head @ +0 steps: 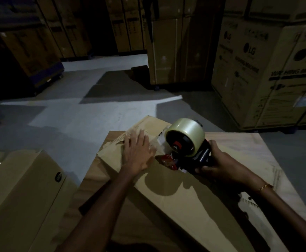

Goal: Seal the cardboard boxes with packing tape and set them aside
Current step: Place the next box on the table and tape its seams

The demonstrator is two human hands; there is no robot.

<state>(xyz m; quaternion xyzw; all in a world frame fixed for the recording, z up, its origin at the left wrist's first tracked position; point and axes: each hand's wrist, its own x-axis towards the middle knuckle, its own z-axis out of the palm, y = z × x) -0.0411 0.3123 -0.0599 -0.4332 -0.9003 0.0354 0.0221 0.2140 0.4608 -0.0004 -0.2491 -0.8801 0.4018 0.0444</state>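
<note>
left hand [139, 153]: flat, fingers straight, pressing box [176, 195] top at 12 o'clock end
right hand [219, 163]: gripping tape dispenser [186, 148] on box, on worktop [268, 160]
risk: tape wrinkling, skewing off seam if box slides

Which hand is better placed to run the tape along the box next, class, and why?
The right hand. It already grips the tape gun, whose front sits on the box top. The left hand lies flat on the box, holding it down, and would have to let go first.
</note>
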